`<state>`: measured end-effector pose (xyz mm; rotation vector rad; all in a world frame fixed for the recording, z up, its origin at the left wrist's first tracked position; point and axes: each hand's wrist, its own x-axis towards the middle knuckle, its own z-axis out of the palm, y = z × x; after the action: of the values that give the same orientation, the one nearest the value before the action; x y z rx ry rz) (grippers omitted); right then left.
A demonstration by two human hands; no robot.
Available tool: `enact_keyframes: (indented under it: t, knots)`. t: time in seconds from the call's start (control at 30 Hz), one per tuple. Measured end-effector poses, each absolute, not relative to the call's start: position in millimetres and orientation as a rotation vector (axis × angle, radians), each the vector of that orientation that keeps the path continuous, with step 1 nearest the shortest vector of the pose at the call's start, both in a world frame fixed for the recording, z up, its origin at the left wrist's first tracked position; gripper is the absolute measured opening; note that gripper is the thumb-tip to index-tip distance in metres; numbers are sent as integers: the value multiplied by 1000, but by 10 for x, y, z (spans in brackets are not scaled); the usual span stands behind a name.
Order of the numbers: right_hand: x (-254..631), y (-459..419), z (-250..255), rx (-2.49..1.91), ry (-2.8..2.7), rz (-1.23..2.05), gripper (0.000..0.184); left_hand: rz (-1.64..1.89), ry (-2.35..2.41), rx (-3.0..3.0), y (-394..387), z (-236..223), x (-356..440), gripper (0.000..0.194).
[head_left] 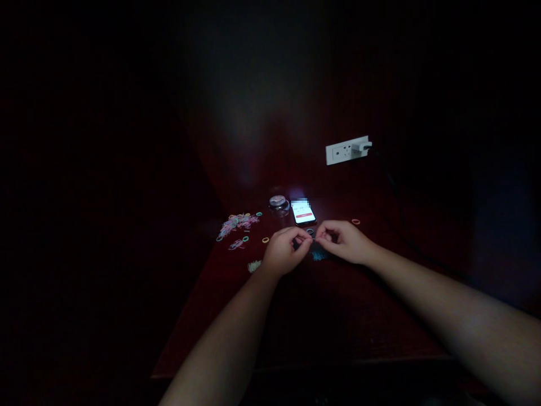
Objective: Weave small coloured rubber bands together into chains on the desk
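My left hand (286, 250) and my right hand (344, 241) meet above the dark red table. Each is closed in a pinch, thumb against fingers, with a thin pale elastic band (313, 239) between the two sets of fingertips. Its full shape is too small to make out. Just behind the fingertips lies a grey-blue ring band (310, 231). A small pile of blue bands (319, 256) is below my right hand, and a pale yellow-green pile (254, 265) sits beside my left wrist. A yellow ring band (265, 240) lies left of my left hand.
A heap of mixed-colour bands (239, 223) spreads along the table's left side. Behind my hands stand a lidded clear jar (279, 206) and a lit phone (303, 212). An orange-red ring (355, 221) lies to the right. A plugged-in wall socket (347, 150) trails a dark cable.
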<state>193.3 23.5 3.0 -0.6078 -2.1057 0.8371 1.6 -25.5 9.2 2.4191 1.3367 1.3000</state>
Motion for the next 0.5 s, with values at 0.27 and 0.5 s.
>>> enact_keyframes:
  t: [0.27, 0.5]
  knots:
    - [1945, 231, 33, -594, -2095, 836, 14, 1339, 1344, 2387, -256, 88, -2, 9]
    - [1922, 212, 31, -573, -2098, 868, 16, 1316, 1327, 2403, -259, 105, 22, 8]
